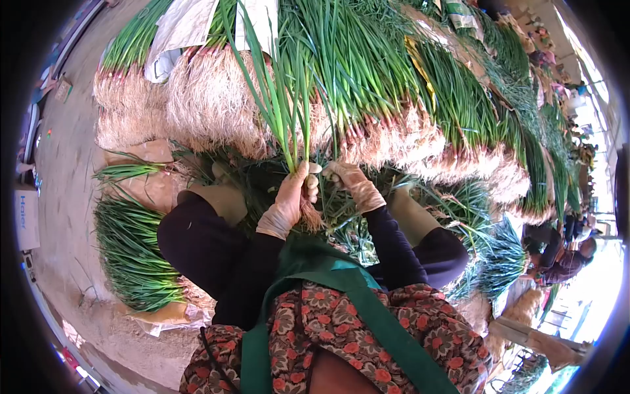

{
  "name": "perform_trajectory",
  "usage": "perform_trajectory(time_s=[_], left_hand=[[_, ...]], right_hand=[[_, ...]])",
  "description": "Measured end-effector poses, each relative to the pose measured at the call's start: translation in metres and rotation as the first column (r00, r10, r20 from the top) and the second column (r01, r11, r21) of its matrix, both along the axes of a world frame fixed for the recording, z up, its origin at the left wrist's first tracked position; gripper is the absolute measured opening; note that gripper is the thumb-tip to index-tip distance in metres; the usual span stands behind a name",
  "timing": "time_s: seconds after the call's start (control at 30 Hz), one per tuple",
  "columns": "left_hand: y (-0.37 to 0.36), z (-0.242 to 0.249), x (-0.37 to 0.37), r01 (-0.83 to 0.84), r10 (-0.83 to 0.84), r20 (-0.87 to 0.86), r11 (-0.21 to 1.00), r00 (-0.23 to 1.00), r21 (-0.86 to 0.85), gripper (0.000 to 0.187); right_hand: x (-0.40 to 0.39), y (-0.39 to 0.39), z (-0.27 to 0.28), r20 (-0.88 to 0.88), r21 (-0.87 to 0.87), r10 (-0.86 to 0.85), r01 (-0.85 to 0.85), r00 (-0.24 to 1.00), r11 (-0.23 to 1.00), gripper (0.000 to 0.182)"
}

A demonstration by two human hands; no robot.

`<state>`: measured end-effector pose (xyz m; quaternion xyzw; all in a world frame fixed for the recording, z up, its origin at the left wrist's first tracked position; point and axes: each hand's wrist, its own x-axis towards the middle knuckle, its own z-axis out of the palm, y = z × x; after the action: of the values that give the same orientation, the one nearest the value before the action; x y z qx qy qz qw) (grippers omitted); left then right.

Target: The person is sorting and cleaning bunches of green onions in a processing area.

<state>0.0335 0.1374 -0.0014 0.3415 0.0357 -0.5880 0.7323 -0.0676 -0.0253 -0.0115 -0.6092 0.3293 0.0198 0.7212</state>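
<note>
My left hand [289, 200], in a thin translucent glove, is closed round a few green onions [292, 125]. Their leaves rise upright in front of me, and a tuft of reddish roots [310, 215] hangs below the fist. Just to the right, my right hand [354, 185], gloved the same way, has its fingers curled together close to the left fingertips. A thin green leaf [335, 134] stands just above the right fingers; whether they grip it I cannot tell. Stripped leaves [357, 236] lie between my knees, under both hands.
A long row of green onion bundles [387, 125] with pale roots lies ahead. White sacking [180, 33] covers some of it. Another bundle [131, 246] rests on brown sacking at my left, and more leaves [502, 259] are heaped at right. Other people [577, 256] sit farther right.
</note>
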Motion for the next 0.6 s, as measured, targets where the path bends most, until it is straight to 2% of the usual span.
perform_trajectory(time_s=[0.03, 0.07, 0.1, 0.13, 0.17, 0.23, 0.27, 0.37, 0.5, 0.6], left_hand=[[0.003, 0.005, -0.003, 0.036, -0.038, -0.084, 0.999, 0.996, -0.019, 0.035], [0.004, 0.008, -0.004, 0.078, -0.084, -0.163, 0.996, 0.983, -0.045, 0.035], [0.001, 0.009, -0.003, 0.113, -0.129, -0.232, 0.99, 0.964, -0.081, 0.035], [0.001, -0.007, -0.003, 0.142, -0.226, -0.342, 0.957, 0.912, -0.255, 0.034], [-0.001, -0.018, -0.003, 0.118, -0.28, -0.399, 0.916, 0.873, -0.384, 0.033], [-0.002, -0.03, -0.001, 0.033, -0.4, -0.484, 0.796, 0.778, -0.604, 0.032], [-0.003, -0.027, -0.002, -0.027, -0.381, -0.523, 0.789, 0.762, -0.614, 0.027], [-0.006, -0.031, -0.004, -0.09, -0.315, -0.506, 0.775, 0.803, -0.625, 0.03], [-0.013, -0.035, -0.01, -0.029, -0.4, -0.415, 0.691, 0.817, -0.723, 0.028], [-0.018, -0.038, -0.011, -0.017, -0.384, -0.392, 0.696, 0.836, -0.718, 0.031]], right_hand=[[0.004, 0.003, 0.007, -0.081, 0.227, 0.015, 0.004, 0.997, 0.974, 0.027], [0.011, 0.014, -0.015, 0.098, 0.325, -0.06, 0.025, 0.993, 0.945, 0.03], [0.018, 0.019, 0.011, 0.155, 0.463, -0.083, 0.002, 0.984, 0.887, 0.028], [0.026, 0.024, 0.038, 0.198, 0.591, -0.109, -0.03, 0.974, 0.806, 0.027], [0.037, 0.024, 0.016, 0.219, 0.589, -0.158, -0.002, 0.963, 0.808, 0.024], [0.045, 0.026, 0.02, 0.168, 0.527, -0.131, 0.023, 0.977, 0.85, 0.02], [0.049, 0.033, 0.039, 0.085, 0.403, -0.163, 0.115, 0.983, 0.908, 0.019], [0.054, 0.033, 0.003, 0.142, 0.486, -0.205, 0.112, 0.968, 0.867, 0.019], [0.037, 0.027, -0.003, 0.199, 0.496, -0.119, 0.005, 0.973, 0.868, 0.022], [0.03, 0.025, -0.008, 0.217, 0.496, -0.047, -0.068, 0.975, 0.866, 0.021]])
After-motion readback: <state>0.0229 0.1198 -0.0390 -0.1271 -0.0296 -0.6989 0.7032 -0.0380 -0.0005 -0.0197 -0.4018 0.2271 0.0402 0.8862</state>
